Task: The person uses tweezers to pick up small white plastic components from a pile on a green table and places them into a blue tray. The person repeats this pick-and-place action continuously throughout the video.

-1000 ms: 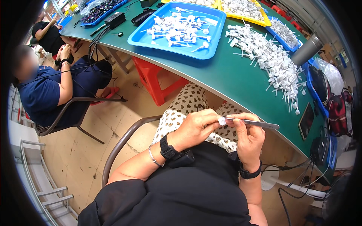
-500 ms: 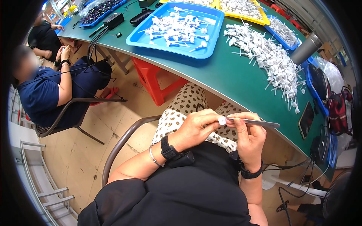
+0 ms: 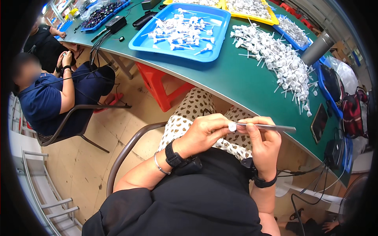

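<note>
- The left hand [image 3: 206,129] pinches the small round white plastic part [image 3: 232,126] above the lap [image 3: 193,108]; this grip should be steady.
- The right hand [image 3: 263,137] pinches the slim silver metal tool [image 3: 280,128]; gentle pressure is safer.

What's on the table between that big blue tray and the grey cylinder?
In the head view, a heap of white stemmed pieces lies on the green tabletop between the big blue tray and grey cylinder.

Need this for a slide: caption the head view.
Left hand holds a small white part, right hand a slim metal tool.
</note>
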Tool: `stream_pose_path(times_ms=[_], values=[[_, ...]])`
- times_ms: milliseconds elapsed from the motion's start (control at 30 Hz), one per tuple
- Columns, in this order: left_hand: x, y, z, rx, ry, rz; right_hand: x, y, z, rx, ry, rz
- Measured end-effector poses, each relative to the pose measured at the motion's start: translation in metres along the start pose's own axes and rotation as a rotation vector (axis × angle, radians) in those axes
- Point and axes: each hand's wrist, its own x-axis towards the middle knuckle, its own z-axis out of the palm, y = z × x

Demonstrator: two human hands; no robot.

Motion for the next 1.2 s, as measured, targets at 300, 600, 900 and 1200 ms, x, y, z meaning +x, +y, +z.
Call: stream_pose_path(times_ms=[300,600,900,1200], values=[[0.002,0.008,-0.005,-0.13,0.083,-0.044,-0.002,0.002,-0.002,0.143,0.048,-0.105],[0.002,0.007,-0.008,-0.061,0.055,-0.002,-0.002,0.009,0.001,0.15,0.024,-0.126],[0.004,0.009,-0.009,0.003,0.083,0.014,-0.002,0.007,0.0,0.154,0.049,-0.126],[0.117,0.018,-0.116,0.296,0.47,0.214,0.004,-0.003,-0.028,0.17,0.258,-0.189]])
